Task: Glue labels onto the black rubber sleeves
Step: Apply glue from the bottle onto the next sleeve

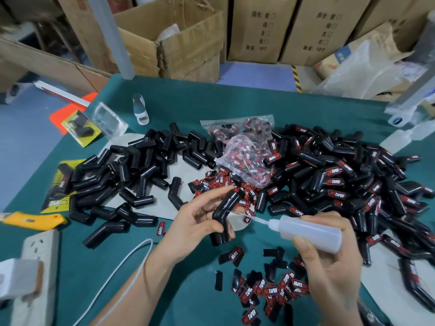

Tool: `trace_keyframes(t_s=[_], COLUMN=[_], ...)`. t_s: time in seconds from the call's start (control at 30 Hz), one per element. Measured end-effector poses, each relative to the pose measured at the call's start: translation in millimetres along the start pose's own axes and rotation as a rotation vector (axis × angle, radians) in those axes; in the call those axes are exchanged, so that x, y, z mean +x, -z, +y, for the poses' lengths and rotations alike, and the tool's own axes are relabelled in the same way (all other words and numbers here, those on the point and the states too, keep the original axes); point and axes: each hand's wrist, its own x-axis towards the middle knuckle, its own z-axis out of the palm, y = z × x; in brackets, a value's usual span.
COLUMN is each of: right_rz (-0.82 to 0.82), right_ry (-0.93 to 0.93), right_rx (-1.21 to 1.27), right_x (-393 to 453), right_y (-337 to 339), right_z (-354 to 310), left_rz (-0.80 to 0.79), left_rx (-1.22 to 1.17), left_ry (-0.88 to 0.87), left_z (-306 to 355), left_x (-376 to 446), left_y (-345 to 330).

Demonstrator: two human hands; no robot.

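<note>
My left hand (197,220) grips a bent black rubber sleeve (227,208) above the green table, thumb low on it and forefinger stretched along its top. My right hand (329,252) holds a translucent glue bottle (308,234) on its side, with the thin nozzle pointing left at the sleeve's bend. Plain black sleeves (141,175) lie heaped to the left. Sleeves bearing red and black labels (341,180) pile up on the right. Loose labels (270,292) lie scattered near my right wrist, and more spill from a clear bag (244,158) in the middle.
A yellow utility knife (33,221) and a white power strip (35,262) with its cable (122,267) lie at the near left. Packaged sleeves (80,128) and a small white bottle (140,109) sit at the back left. Cardboard boxes (188,43) stand behind the table.
</note>
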Motion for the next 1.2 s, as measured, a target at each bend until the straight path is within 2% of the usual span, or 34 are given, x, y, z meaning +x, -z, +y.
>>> trace_keyframes(t_s=[0.4,1.2], right_rz=[-0.03,0.056], right_ry=[-0.012,0.023], right_rx=[-0.033,-0.007], right_x=[0,-1], right_y=[2,-1], right_z=[0,4], left_rz=[-0.006,0.05], left_rx=[-0.014,0.003], left_ry=[-0.005,0.073], left_z=[2,18], left_x=[1,-1], left_y=[-2,-8])
